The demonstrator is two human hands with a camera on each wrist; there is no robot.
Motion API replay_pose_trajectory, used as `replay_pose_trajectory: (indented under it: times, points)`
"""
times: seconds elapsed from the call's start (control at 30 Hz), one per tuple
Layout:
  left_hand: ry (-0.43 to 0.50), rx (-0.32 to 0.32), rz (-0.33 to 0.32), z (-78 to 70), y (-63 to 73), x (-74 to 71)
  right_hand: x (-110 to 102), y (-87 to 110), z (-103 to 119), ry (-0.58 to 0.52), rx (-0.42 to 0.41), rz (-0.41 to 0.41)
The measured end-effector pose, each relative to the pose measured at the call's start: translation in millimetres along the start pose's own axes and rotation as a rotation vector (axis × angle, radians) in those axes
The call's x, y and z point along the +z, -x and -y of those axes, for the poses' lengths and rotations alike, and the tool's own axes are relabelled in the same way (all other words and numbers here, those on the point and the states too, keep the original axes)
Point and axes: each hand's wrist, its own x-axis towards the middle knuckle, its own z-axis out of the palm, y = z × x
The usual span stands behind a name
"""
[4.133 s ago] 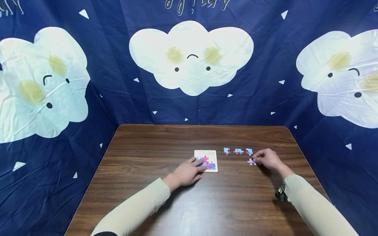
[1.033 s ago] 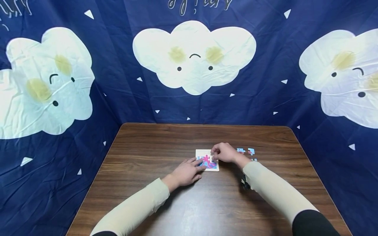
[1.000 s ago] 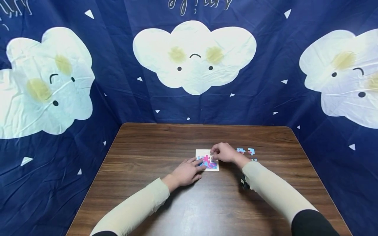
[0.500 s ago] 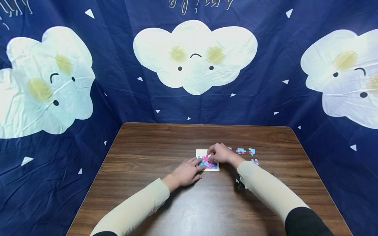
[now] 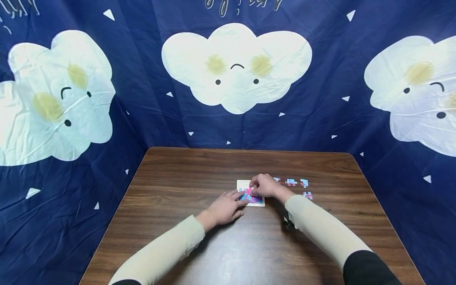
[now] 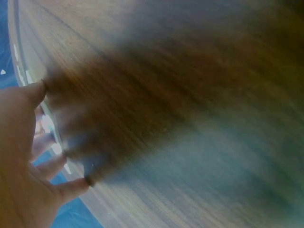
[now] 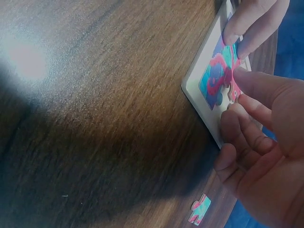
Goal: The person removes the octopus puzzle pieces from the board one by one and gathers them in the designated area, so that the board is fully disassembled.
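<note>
A small white-rimmed puzzle board lies mid-table, its lower part filled with pink, blue and purple pieces. My left hand rests flat beside it, fingers spread, with fingertips on the board's lower left; the left wrist view shows this hand at the frame's edge. Over the board's right side, my right hand pinches a reddish-pink puzzle piece between thumb and index finger, low over a gap among the fitted pieces. The piece is mostly covered by the fingers.
Right of the board lie several loose pieces: a partly hidden one, a blue one, a corner-shaped one, and a pink-blue one nearer me. The wooden table ends at a blue cloud-print curtain.
My right hand has come left from the loose pieces to the board, then shifted slightly further left and settled with its piece. My left hand has stayed on the board.
</note>
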Motion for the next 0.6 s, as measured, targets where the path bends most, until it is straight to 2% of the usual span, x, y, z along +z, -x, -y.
replay_pose_trajectory:
  times: [0.37,0.6]
  points:
    - [0.017,0.001,-0.019,0.1,1.6,-0.4,2.3,-0.9,-2.1,-0.046,0.026,-0.026]
    - [0.034,0.004,-0.023,-0.9,1.9,-3.5,-0.3,-1.4,-3.1,-0.153,0.039,-0.003]
